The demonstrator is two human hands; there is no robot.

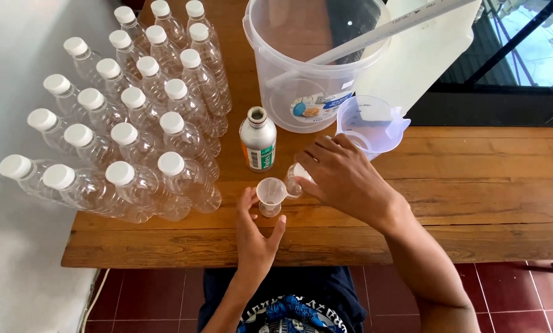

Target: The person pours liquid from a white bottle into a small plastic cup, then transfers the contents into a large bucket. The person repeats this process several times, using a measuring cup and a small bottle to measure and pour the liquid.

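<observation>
Steadying the small clear measuring cup (pixel 270 196) near the frame's centre with loosely curled left hand (pixel 255 237) fingers, the right hand (pixel 344 179) pinches a tilted little clear vessel (pixel 295 182) at its rim, where a wobble could spill liquid onto the wooden table (pixel 474 197)

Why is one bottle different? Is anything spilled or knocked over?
Nothing looks spilled or tipped. The metal bottle stands upright with its cap off, while the clear plastic bottles all have white caps on. The left hand steadies a small measuring cup, the right hand holds something small beside it. The wooden table looks dry.
</observation>
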